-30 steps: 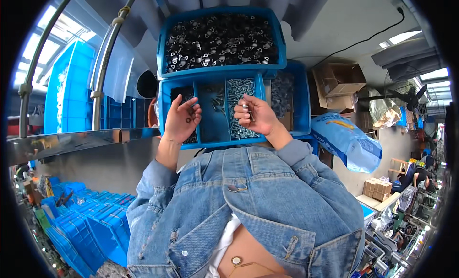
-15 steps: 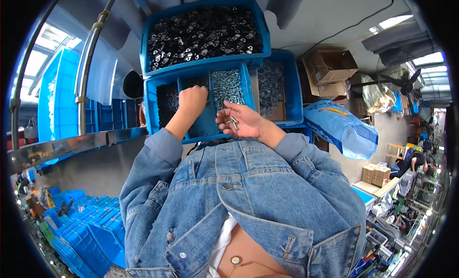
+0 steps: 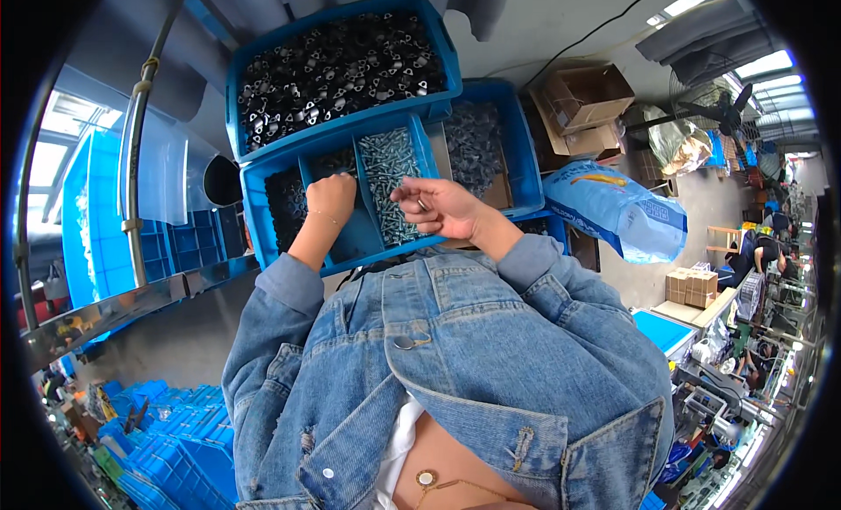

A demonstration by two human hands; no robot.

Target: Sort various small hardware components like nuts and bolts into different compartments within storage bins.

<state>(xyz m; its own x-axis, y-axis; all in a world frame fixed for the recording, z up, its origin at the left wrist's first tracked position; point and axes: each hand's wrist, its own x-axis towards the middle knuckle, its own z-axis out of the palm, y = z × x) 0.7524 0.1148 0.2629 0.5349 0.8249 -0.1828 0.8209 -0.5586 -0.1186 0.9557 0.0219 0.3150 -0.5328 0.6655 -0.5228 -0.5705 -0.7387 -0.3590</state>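
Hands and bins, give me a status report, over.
Left hand at middle compartment, fingertips hidden. Right hand holding small metal piece, near the screws. Left hand blocks part of the compartment from view.

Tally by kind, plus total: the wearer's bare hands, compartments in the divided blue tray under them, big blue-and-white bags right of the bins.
Left bare hand and right bare hand: 2
Compartments in the divided blue plastic tray: 3
Big blue-and-white plastic bag: 1
Total: 6
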